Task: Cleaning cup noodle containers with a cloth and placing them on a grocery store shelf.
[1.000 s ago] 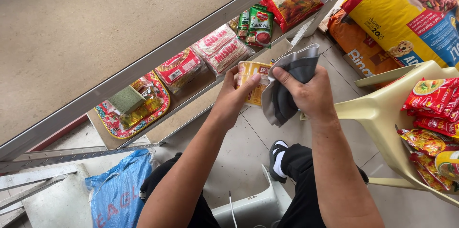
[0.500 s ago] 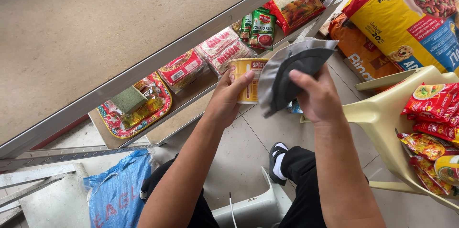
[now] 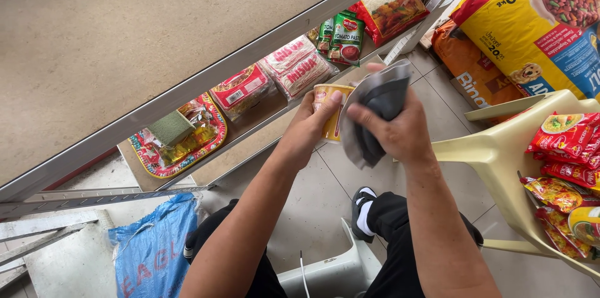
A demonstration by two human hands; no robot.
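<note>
Seated person at a metal shelf unit (image 3: 187, 89), seen from above. Largest item: the yellow pet-food sack (image 3: 537, 23) at 2 o'clock, resting on an orange sack (image 3: 472, 67). A cream plastic chair (image 3: 500, 154) at 3 o'clock carries red snack packets (image 3: 565, 142). On the lower shelf lie noodle packs (image 3: 300, 67) and green sauce pouches (image 3: 345, 37) at 12 o'clock. A blue woven bag (image 3: 153, 248) lies at 8 o'clock.

The left hand (image 3: 309, 126) is closed around a yellow cup (image 3: 331, 110), just in front of the shelf edge. The right hand (image 3: 400, 132) grips a grey cloth (image 3: 375, 107). Compared with a second earlier, the cloth has risen from below the cup to press against its side, so wiping appears under way.
</note>
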